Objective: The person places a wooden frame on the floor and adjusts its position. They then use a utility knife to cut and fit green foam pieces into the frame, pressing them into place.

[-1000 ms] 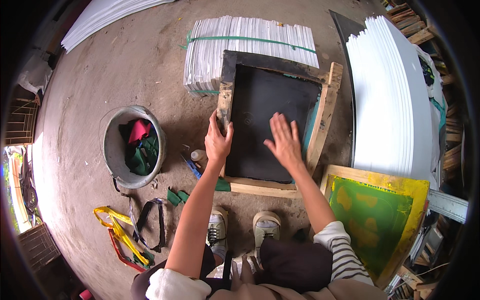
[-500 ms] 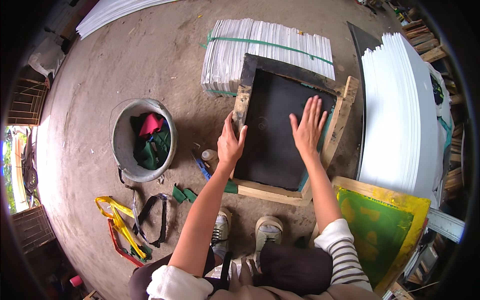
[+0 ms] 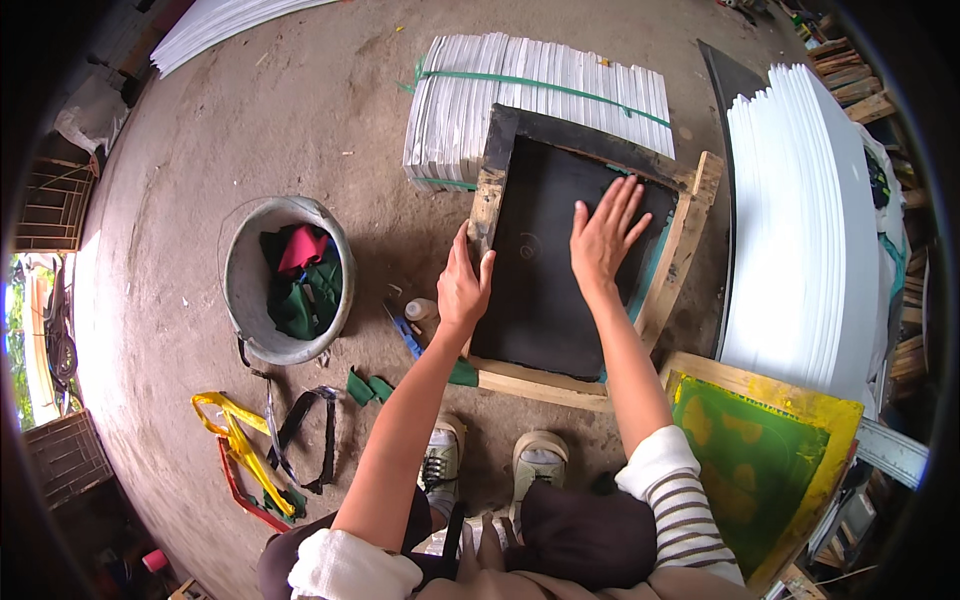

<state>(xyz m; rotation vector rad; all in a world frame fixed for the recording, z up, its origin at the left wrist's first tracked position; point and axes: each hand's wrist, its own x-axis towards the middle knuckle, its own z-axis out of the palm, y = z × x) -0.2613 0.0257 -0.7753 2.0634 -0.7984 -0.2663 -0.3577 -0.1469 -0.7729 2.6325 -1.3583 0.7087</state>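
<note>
A wooden screen frame (image 3: pixel 690 230) with a black sheet (image 3: pixel 545 290) stretched inside leans tilted in front of me, its far side by a strapped white bundle. My left hand (image 3: pixel 466 282) grips the frame's left rail, fingers along the outer side and thumb toward the inside. My right hand (image 3: pixel 605 235) lies on the upper right part of the black sheet, palm down, fingers stretched out and spread. Teal strips show along the sheet's right edge. Whatever is under the right palm is hidden.
Left stands a grey bucket (image 3: pixel 343 285) with green and red cloth. Near it lie a small bottle (image 3: pixel 420 309), a blue-handled tool (image 3: pixel 408 337) and yellow straps (image 3: pixel 238 440). A strapped white bundle (image 3: pixel 540 110) lies ahead. White sheets (image 3: pixel 790 230) and a yellow-green screen (image 3: pixel 845 420) flank the right.
My right hand has slid slightly left and up across the black sheet, turning a little. My left hand keeps its hold on the rail.
</note>
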